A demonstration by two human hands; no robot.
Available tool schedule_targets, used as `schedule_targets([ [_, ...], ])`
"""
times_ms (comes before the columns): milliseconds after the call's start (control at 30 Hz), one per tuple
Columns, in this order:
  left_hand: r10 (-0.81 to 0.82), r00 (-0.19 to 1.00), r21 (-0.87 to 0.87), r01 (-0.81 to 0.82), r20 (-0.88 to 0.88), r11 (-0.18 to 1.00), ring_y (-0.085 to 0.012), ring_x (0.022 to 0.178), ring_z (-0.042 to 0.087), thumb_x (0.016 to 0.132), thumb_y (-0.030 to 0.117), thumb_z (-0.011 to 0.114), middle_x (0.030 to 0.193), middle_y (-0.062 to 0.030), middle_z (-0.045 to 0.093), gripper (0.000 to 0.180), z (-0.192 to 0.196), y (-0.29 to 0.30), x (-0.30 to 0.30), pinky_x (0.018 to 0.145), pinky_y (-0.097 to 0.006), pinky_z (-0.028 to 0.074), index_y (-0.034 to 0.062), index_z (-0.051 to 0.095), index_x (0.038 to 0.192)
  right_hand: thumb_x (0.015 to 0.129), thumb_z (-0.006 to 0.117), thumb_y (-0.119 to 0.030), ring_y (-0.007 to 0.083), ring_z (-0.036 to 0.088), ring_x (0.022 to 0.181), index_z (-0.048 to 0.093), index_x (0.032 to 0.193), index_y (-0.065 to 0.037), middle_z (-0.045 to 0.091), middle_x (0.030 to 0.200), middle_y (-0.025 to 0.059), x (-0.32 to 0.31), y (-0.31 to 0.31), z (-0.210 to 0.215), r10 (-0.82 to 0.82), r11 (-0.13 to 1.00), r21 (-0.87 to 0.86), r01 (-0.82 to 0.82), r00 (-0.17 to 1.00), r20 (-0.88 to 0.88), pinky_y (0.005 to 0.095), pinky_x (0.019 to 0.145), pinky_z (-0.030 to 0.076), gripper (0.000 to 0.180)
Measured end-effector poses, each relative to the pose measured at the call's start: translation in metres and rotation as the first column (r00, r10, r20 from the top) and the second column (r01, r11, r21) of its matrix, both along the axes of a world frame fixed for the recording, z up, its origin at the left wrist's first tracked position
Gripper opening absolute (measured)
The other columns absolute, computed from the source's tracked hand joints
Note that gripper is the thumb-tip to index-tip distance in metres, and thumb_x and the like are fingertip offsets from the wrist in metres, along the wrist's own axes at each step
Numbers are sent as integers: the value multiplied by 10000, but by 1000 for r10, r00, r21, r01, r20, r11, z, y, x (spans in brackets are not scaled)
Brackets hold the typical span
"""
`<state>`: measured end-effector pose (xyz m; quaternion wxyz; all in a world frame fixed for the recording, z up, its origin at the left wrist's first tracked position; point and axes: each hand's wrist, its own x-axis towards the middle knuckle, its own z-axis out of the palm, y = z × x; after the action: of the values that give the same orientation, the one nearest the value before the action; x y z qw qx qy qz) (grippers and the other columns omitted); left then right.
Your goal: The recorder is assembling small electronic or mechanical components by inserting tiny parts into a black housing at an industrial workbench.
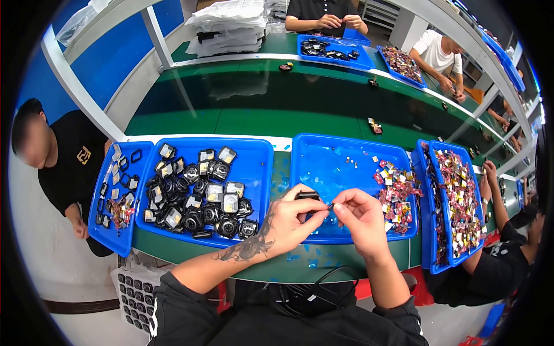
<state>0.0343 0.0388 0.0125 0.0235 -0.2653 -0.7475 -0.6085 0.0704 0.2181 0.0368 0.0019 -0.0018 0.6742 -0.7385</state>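
Above the blue tray in front of me, my left hand grips a small black squarish case, like a smartwatch body. My right hand is closed in a pinch right beside it. Its fingertips meet the left fingertips, and what they pinch is too small and covered to make out. Small red parts with white and yellow pieces lie heaped at this tray's right end. Bits of blue film are scattered over its bottom. In the tray to the left lie many black watch-like cases.
A smaller blue tray with frames and red parts stands far left. Stacked trays of red parts stand at right. Beyond runs a green conveyor belt with a few loose parts. Metal posts frame the bench. Other people work around it.
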Motion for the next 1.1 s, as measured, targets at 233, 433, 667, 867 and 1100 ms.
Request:
schedule_targets([
  [233, -81, 977, 115, 59, 197, 992, -66, 618, 477, 791, 74, 731, 921, -35, 570, 105, -2, 3, 3, 548, -229, 406, 28, 688, 875, 861, 669, 7, 62, 582, 760, 602, 914, 9, 628, 870, 33, 6, -3, 5, -45, 975, 211, 68, 993, -112, 208, 678, 485, 85],
  [433, -94, 985, 11, 94, 147, 996, -73, 610, 476, 777, 87, 738, 909, -39, 572, 124, 4, -1, 3, 539, -240, 399, 24, 685, 869, 840, 666, 8, 178, 621, 707, 585, 893, 1, 619, 836, 87, 3, 0, 9, 81, 834, 540, 109, 946, -315, 288, 603, 491, 97],
  [667, -165, 914, 214, 89, 371, 973, -86, 888, 589, 856, -7, 672, 980, -57, 597, 90, -7, 0, -5, 694, -207, 494, -54, 661, 932, 811, 626, 36, 359, 597, 708, 537, 896, -8, 564, 806, 146, 6, 1, 8, 211, 592, 763, 261, 863, -459, 420, 598, 480, 131],
  [867, -379, 735, 368, 188, 562, 911, -39, 692, 555, 890, 96, 672, 830, -4, 623, 87, 2, -6, -10, 556, -175, 421, 15, 670, 920, 852, 594, 56, 200, 614, 872, 610, 1185, -9, 594, 1044, 129, -8, 15, -2, 157, 894, 442, -71, 974, -161, 304, 718, 519, 340],
  [1100, -345, 806, 294, 222, 481, 930, -80, 826, 570, 950, 92, 547, 1013, -55, 615, 284, -7, -6, -13, 694, -220, 464, 46, 556, 1230, 847, 648, 54, 152, 645, 864, 662, 962, 39, 654, 994, 122, -1, 15, -9, 4, 995, -100, -21, 987, -160, 267, 721, 550, 117],
])
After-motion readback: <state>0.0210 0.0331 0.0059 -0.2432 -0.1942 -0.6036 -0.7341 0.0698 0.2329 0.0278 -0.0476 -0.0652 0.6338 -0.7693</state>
